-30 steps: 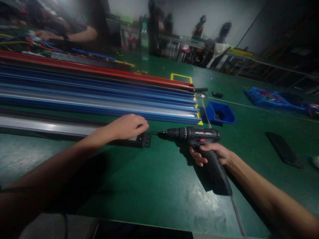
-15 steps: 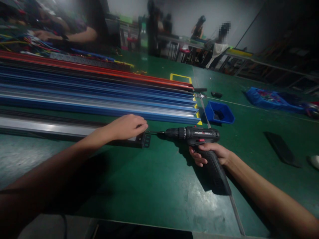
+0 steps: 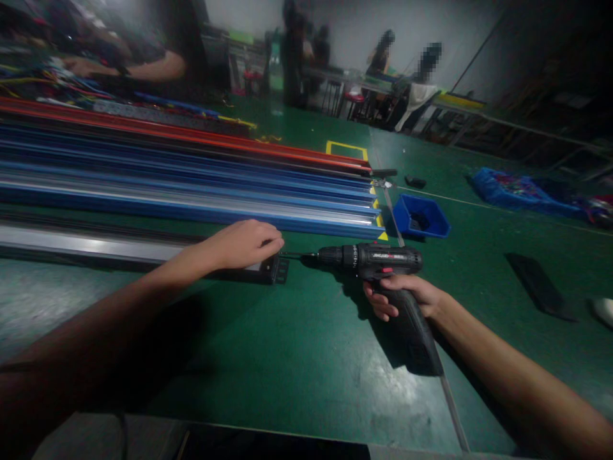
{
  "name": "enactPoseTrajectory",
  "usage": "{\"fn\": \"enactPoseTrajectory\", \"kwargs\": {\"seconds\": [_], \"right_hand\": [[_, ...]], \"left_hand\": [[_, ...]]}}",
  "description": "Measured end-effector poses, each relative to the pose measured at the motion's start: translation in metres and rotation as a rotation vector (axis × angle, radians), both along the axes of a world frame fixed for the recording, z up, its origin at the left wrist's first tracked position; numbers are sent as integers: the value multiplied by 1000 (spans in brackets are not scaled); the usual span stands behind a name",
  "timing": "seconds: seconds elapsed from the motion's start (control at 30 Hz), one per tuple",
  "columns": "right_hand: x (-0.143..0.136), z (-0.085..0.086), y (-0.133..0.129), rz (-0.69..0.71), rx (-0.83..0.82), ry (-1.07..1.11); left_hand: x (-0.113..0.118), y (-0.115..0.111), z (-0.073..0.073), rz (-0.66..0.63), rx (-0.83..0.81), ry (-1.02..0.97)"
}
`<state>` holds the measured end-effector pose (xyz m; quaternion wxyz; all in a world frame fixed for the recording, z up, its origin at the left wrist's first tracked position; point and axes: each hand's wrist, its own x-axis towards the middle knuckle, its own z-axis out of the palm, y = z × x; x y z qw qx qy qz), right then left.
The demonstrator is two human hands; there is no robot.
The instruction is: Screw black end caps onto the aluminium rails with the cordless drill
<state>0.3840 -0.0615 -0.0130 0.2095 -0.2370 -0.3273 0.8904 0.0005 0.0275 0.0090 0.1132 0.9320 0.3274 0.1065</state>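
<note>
My right hand (image 3: pixel 402 294) is wrapped round the handle of a black cordless drill (image 3: pixel 383 259), which points left. Its long thin bit reaches the end of a black and silver metal profile (image 3: pixel 96 243) lying along the left of the table. Over that end rests my left hand (image 3: pixel 249 244), fingers curled down onto the profile beside the bit's tip. A small black slotted end plate (image 3: pixel 281 271) shows just below the fingers. Where exactly the bit's tip touches is hidden by my left hand.
Blue metal profiles (image 3: pixel 191 191) and red ones (image 3: pixel 191 131) lie behind, parallel. A blue bin (image 3: pixel 421 217) stands beyond the drill. To the right are a black flat piece (image 3: pixel 539 284) and a blue tray (image 3: pixel 522 191) of small parts. A co-worker's arm (image 3: pixel 153 67) is at the far left.
</note>
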Motion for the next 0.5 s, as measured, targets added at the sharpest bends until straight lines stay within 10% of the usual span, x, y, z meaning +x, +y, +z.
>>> {"fn": "enactPoseTrajectory", "kwargs": {"seconds": [0.5], "right_hand": [[-1, 1, -1, -11, 11, -6]], "left_hand": [[1, -1, 3, 10, -19, 0]]}}
